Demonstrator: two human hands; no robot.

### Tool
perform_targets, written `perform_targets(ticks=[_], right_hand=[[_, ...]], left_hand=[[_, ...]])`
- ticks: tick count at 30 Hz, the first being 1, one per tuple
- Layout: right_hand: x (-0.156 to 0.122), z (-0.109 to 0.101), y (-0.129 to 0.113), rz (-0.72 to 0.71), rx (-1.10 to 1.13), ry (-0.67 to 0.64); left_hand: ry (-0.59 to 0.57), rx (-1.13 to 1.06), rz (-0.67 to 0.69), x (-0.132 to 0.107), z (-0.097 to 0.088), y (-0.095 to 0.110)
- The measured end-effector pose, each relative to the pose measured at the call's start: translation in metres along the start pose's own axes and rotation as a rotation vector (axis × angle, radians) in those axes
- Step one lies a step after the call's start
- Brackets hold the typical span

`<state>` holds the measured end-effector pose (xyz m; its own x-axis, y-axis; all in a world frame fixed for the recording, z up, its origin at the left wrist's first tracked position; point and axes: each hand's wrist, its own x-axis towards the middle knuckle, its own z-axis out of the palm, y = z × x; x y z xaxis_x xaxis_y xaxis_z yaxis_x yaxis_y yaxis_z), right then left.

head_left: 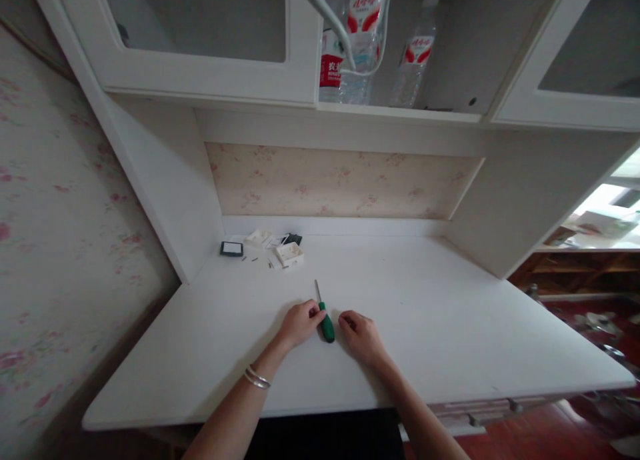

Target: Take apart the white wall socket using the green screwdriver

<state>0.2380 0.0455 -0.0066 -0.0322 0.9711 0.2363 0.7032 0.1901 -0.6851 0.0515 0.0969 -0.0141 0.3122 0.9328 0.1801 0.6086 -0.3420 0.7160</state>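
Observation:
A green-handled screwdriver [325,318] lies on the white desk [450,327], its metal shaft pointing away from me. My left hand [300,322] rests on the desk with curled fingers touching the handle's left side. My right hand [361,335] lies just right of the handle, fingers curled in, with something small and dark at the fingertips that I cannot make out. A silver bracelet circles my left wrist.
At the back left of the desk lie a small dark-framed part [231,249], a white box-like part [291,254], flat white pieces [259,237] and loose screws. Water bottles [365,33] stand on the shelf above. Wallpapered wall on the left.

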Motion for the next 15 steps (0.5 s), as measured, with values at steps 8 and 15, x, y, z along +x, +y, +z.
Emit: perform_targets(ticks=[8,15], right_hand=[[0.0003,0.0018,0.0006,0.006,0.0,0.004],[0.0001,0.0004,-0.0003,-0.014,-0.002,0.008]], left_hand=[[0.001,-0.003,0.019,-0.0008,-0.0004,0.0005],[0.013,-0.006,0.008,-0.0008,0.0,-0.0002]])
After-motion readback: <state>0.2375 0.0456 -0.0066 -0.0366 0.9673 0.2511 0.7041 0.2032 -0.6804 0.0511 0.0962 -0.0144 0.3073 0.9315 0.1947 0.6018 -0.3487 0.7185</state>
